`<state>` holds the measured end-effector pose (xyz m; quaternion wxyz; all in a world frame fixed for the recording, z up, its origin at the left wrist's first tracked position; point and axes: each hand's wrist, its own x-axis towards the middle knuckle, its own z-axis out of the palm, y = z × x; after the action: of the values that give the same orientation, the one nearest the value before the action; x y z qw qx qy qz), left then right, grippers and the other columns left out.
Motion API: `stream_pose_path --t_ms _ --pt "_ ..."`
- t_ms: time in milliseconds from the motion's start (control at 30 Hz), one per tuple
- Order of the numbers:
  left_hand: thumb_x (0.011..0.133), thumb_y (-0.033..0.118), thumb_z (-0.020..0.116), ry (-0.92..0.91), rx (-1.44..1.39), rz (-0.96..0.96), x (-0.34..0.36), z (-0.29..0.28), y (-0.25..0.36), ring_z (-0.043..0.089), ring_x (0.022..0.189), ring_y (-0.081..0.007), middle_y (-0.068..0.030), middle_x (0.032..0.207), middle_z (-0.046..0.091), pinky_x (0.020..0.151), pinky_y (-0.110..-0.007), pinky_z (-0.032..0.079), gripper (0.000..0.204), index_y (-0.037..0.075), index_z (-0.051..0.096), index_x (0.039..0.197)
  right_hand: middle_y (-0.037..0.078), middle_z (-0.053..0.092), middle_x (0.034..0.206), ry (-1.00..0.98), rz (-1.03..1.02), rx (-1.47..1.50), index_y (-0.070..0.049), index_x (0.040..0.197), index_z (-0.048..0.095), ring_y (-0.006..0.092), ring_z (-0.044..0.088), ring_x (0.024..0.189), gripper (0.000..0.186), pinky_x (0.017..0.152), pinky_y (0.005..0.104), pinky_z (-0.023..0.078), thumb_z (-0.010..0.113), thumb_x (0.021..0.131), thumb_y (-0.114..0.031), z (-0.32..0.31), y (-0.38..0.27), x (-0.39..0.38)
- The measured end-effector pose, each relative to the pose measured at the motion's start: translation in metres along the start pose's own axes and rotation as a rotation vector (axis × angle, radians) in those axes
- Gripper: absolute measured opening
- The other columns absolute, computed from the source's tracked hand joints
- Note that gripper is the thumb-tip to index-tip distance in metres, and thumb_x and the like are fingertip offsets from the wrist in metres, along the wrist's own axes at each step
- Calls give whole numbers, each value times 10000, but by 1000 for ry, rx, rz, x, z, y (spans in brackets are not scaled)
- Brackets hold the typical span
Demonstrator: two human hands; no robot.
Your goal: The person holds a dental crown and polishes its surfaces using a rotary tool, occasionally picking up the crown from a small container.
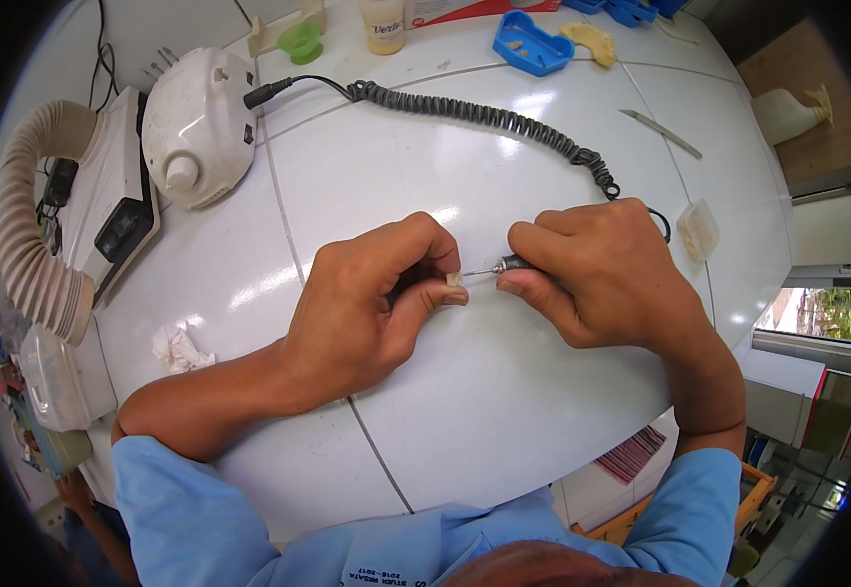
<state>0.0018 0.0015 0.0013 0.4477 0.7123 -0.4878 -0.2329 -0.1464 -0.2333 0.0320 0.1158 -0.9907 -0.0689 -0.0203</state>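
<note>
My left hand: closed in a pinch, thumb and bent index finger of the left hand (376,298) gripping a small pale block (455,280) at their tips.
Small pale block: held up in front of me, near the middle of the view, its right side facing the bit.
My right hand: closed around a dark rotary handpiece; the right hand (606,279) has its thumb along the near side, and the front of the rotary handpiece (515,263) sticks out leftward.
Bit: the thin metal bit (481,271) points at the block; whether its tip touches, I cannot tell.
Coiled cord: the black coiled cord (474,110) runs from the white control unit (195,137) across the white tabletop (504,411) toward my right hand.
Far left: a ribbed beige hose (16,210) curves beside the control unit.
By my left forearm: a crumpled white tissue (183,349).
Far edge: a green cup (300,42), a jar (383,27), a blue tray (533,47) and a yellowish cast (592,42) just beside it.
Right side: a slim metal blade (662,134), and a clear box (697,231) beyond my right hand.
</note>
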Motion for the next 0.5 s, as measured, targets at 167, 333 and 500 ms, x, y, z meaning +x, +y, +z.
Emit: stream_pose_path --t_ms 167,333,500 --pt "1017 -39 818 -1 4 3 -1 -1 0 747 801 -125 -75 883 763 739 -291 599 154 -1 683 1081 52 656 709 -19 -4 -6 -127 931 683 321 703 631 387 548 476 499 705 1104 -473 -1 -2 2" --pt "1016 -36 821 -9 7 -4 0 -1 1 750 805 -128 -79 887 765 740 -294 601 154 -5 683 1078 50 651 707 -20 6 -22 -129 931 685 319 701 631 386 547 475 495 704 1104 -473 -1 -3 2" --pt "1016 -36 821 -7 9 2 0 0 1 748 804 -130 -83 892 765 741 -297 603 155 -8 682 1078 47 635 701 -15 -10 -17 -132 936 691 309 698 629 388 544 471 490 711 1098 -485 -1 -2 1"
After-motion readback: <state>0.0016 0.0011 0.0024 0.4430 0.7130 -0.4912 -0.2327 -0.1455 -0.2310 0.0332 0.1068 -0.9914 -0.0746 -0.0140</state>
